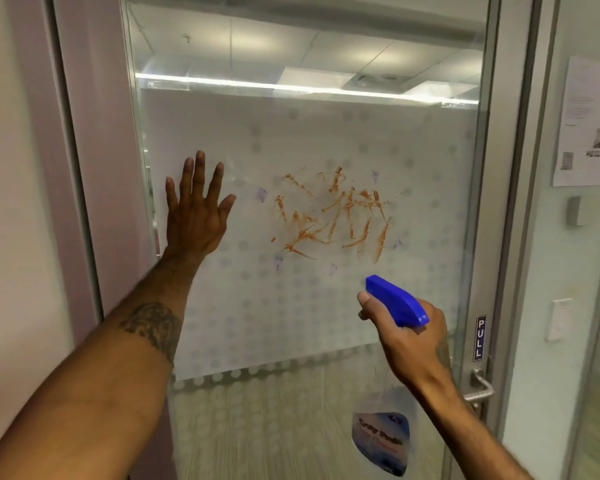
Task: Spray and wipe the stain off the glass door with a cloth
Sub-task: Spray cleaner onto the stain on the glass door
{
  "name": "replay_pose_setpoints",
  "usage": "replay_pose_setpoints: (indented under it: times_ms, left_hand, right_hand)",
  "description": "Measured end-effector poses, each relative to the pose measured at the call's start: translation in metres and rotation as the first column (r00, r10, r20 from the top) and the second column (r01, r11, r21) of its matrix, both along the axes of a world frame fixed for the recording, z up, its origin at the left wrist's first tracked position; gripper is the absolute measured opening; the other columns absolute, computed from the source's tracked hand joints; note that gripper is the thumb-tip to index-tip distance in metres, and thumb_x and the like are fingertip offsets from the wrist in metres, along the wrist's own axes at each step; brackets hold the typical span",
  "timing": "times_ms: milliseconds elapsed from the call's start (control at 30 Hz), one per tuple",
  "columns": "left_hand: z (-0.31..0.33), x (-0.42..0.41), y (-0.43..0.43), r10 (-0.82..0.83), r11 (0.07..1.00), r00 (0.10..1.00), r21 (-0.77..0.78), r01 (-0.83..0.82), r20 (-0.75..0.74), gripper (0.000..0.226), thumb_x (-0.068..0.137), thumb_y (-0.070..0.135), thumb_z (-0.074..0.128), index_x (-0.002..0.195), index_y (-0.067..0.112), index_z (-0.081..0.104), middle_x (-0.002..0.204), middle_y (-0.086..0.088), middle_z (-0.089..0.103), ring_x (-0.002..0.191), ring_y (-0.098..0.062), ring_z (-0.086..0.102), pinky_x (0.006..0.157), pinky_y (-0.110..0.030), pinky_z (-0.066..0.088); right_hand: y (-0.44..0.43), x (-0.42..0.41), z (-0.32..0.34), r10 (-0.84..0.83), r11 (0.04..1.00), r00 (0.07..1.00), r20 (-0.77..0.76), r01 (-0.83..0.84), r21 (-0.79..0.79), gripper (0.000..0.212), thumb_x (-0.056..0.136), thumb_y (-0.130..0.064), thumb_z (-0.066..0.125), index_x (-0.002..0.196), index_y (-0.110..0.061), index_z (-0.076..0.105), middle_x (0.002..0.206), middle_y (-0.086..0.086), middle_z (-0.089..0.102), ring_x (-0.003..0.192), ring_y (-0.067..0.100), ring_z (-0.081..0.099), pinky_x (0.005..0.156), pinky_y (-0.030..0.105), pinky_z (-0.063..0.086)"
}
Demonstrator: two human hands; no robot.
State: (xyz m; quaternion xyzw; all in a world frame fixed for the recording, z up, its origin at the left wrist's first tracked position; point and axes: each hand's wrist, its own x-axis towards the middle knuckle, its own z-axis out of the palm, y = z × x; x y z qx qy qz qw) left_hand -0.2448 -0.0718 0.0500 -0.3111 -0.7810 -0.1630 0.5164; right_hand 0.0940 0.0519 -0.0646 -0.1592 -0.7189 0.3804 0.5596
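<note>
Orange stain point(333, 216) mid door point(291, 323); I note left hand point(196, 216) flat against door, fingers point(199, 171) spread, right hand point(406, 337) gripping blue sprayer point(395, 303) below it

Bright, even indoor light. A ceiling strip light point(291, 87) forms a white band of glare on the glass door point(326, 323). Wide-angle distortion bows the door frame point(499, 202); the lower right corner is blurred.

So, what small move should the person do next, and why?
Probably spray once: the right hand holds the blue spray bottle, nozzle pointed up toward the orange stain, and the left hand lies flat on the glass door beside it.
</note>
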Motion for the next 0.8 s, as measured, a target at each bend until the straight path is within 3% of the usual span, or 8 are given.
replay_pose_setpoints:
  times_ms: [67, 133, 200, 300, 400, 600, 700, 800]
  left_hand:
    - [-0.006, 0.014, -0.002, -0.035, 0.999, 0.997, 0.023, 0.033, 0.070, 0.070, 0.103, 0.055, 0.014, 0.163, 0.019, 0.010, 0.170, -0.011, 0.001, 0.158, -0.028, 0.002, 0.124, -0.056, 0.003]
    - [-0.020, 0.033, -0.002, -0.108, 0.992, 0.988, 0.074, 0.100, 0.114, 0.067, 0.105, 0.051, 0.023, 0.161, 0.014, 0.020, 0.170, -0.014, 0.008, 0.157, -0.031, 0.009, 0.124, -0.055, 0.009]
    - [-0.042, 0.053, 0.000, -0.199, 0.975, 0.972, 0.122, 0.184, 0.125, 0.060, 0.106, 0.043, 0.037, 0.156, 0.010, 0.034, 0.167, -0.017, 0.019, 0.154, -0.034, 0.018, 0.122, -0.053, 0.020]
    - [-0.078, 0.084, 0.011, -0.323, 0.940, 0.930, 0.171, 0.294, 0.177, 0.050, 0.103, 0.036, 0.049, 0.145, 0.009, 0.048, 0.159, -0.016, 0.035, 0.143, -0.036, 0.036, 0.110, -0.051, 0.041]
    - [-0.109, 0.113, 0.028, -0.446, 0.894, 0.845, 0.177, 0.411, 0.296, 0.042, 0.102, 0.034, 0.051, 0.138, 0.012, 0.053, 0.151, -0.009, 0.044, 0.132, -0.031, 0.047, 0.099, -0.048, 0.049]
    - [-0.150, 0.179, 0.079, -0.575, 0.764, 0.534, 0.173, 0.622, 0.620, 0.029, 0.099, 0.036, 0.058, 0.125, 0.023, 0.062, 0.131, 0.005, 0.060, 0.111, -0.015, 0.063, 0.092, -0.037, 0.053]
    - [-0.161, 0.225, 0.107, -0.585, 0.687, 0.300, 0.264, 0.678, 0.754, 0.029, 0.093, 0.028, 0.068, 0.122, 0.021, 0.067, 0.118, 0.003, 0.069, 0.100, -0.013, 0.067, 0.092, -0.038, 0.058]
    - [-0.167, 0.273, 0.134, -0.557, 0.606, 0.095, 0.325, 0.726, 0.825, 0.036, 0.086, 0.022, 0.077, 0.121, 0.020, 0.070, 0.114, 0.000, 0.072, 0.102, -0.016, 0.070, 0.094, -0.036, 0.058]
  right_hand:
    - [0.001, 0.010, 0.005, 0.026, 0.999, 0.999, -0.030, -0.027, -0.024, 0.044, 0.073, -0.066, 0.061, 0.068, -0.024, 0.073, 0.056, -0.002, 0.065, 0.044, 0.009, 0.053, 0.046, 0.024, 0.045]
    - [0.004, 0.019, 0.008, 0.050, 0.996, 0.998, -0.032, -0.052, -0.069, 0.034, 0.077, -0.060, 0.067, 0.070, -0.027, 0.075, 0.065, 0.001, 0.070, 0.054, 0.019, 0.059, 0.053, 0.035, 0.051]
    - [0.009, 0.029, 0.011, 0.086, 0.989, 0.996, -0.019, -0.087, -0.117, 0.023, 0.083, -0.049, 0.071, 0.080, -0.027, 0.076, 0.075, 0.000, 0.075, 0.067, 0.022, 0.065, 0.060, 0.036, 0.054]
    - [0.020, 0.045, 0.013, 0.179, 0.965, 0.984, 0.000, -0.175, -0.194, 0.026, 0.084, -0.044, 0.071, 0.101, -0.024, 0.072, 0.083, -0.003, 0.078, 0.072, 0.011, 0.070, 0.067, 0.028, 0.051]
    - [0.034, 0.063, 0.013, 0.232, 0.945, 0.973, 0.022, -0.219, -0.244, 0.030, 0.083, -0.043, 0.074, 0.104, -0.022, 0.072, 0.087, 0.000, 0.078, 0.070, 0.012, 0.069, 0.068, 0.028, 0.050]
    - [0.070, 0.101, 0.002, 0.292, 0.908, 0.955, 0.051, -0.261, -0.327, 0.040, 0.077, -0.044, 0.080, 0.108, -0.020, 0.072, 0.094, 0.004, 0.078, 0.071, 0.014, 0.066, 0.071, 0.032, 0.050]
    - [0.089, 0.127, -0.003, 0.286, 0.908, 0.955, 0.081, -0.242, -0.343, 0.045, 0.076, -0.046, 0.080, 0.111, -0.019, 0.071, 0.096, 0.003, 0.078, 0.075, 0.014, 0.067, 0.073, 0.032, 0.052]
    - [0.109, 0.157, -0.009, 0.254, 0.915, 0.963, 0.089, -0.209, -0.345, 0.045, 0.077, -0.044, 0.079, 0.112, -0.018, 0.071, 0.095, 0.004, 0.078, 0.080, 0.017, 0.068, 0.075, 0.032, 0.052]
